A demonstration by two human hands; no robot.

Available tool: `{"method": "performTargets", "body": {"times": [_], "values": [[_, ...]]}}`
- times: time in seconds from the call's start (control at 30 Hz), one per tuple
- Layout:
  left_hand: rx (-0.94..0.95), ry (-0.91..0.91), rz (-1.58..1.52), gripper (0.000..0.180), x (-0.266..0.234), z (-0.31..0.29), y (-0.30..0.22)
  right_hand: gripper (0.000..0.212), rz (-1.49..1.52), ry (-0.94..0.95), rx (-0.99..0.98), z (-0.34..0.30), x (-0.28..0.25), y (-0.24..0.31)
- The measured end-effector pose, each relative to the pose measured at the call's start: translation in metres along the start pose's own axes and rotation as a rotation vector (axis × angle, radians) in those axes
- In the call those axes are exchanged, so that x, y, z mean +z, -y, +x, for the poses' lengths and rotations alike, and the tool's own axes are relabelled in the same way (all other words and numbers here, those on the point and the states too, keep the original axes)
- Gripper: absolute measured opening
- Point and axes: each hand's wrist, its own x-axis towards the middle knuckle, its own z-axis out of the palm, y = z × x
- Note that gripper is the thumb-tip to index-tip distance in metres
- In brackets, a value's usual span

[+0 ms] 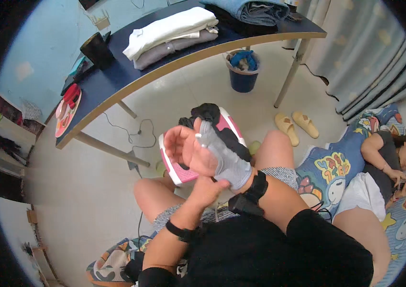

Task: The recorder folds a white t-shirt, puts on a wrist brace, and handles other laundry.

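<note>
My right hand [191, 149] is raised in front of me, palm turned up and fingers loosely curled and apart, with nothing in them. A light grey cloth covering, like a fingerless glove [229, 162], wraps its thumb base and wrist. My left hand [206, 191] is closed at the wrist end of this glove, its thumb on the cloth; some of its fingers are hidden. Below both hands stands a pink and white container [231, 125] with dark clothes [207, 113] on it, between my knees.
Ahead, a dark blue table [126, 79] bears folded white clothing [172, 29], folded jeans [260, 12] and a black cylinder [98, 50]. A bin [242, 79] and yellow slippers [296, 128] are on the floor. A cable [138, 143] trails left. Another person [380, 167] lies at the right.
</note>
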Motion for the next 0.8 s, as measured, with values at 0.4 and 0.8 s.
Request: {"method": "performTargets", "body": {"times": [0.4,0.8], "values": [[-0.066,0.074,0.154,0.055,-0.022,-0.004,-0.026,0.041,-1.025,-0.054,-0.188,-0.009,-0.002,0.015],[-0.145,-0.24,0.252,0.029,-0.061,-0.038,-0.038,0.061,-1.84,0.26,0.022,-0.018,-0.02,-0.013]]}}
